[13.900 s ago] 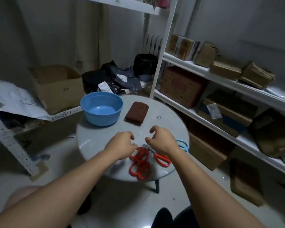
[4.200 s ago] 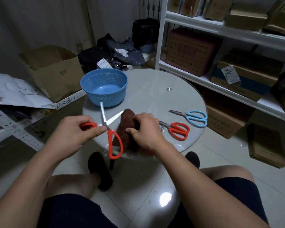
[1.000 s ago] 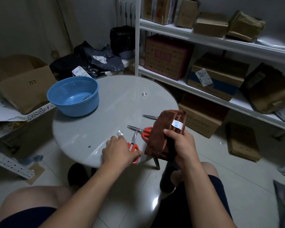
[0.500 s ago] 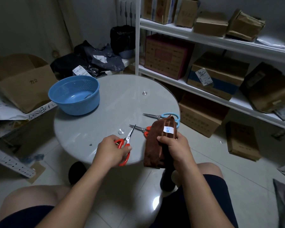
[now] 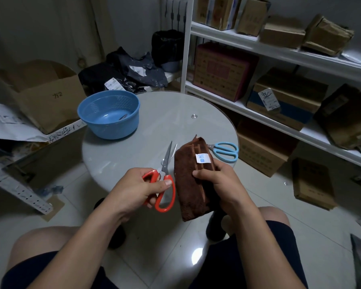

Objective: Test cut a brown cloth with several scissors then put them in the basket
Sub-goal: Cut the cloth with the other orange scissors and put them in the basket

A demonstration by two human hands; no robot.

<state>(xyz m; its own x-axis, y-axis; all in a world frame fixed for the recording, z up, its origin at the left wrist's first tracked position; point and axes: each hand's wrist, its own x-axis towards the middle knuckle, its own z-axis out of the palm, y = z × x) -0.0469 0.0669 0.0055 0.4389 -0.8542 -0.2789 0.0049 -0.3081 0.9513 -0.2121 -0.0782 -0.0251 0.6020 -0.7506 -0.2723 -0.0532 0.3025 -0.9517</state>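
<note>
Left hand [image 5: 131, 190] curled through the loops of the red-handled scissors [image 5: 165, 170], thumb across the upper loop, blades pointing away over the near edge of the round glass tabletop [image 5: 154, 126]. Right hand [image 5: 223, 184] grips the folded brown cloth [image 5: 186, 184] just beside them, thumb pressed on its front, white label up, lower end hanging past the tabletop edge. Blue-handled scissors [image 5: 225, 151] lie flat behind the cloth; blue basket [image 5: 108, 113] sits at far left of the tabletop, a metal blade tip showing inside.
</note>
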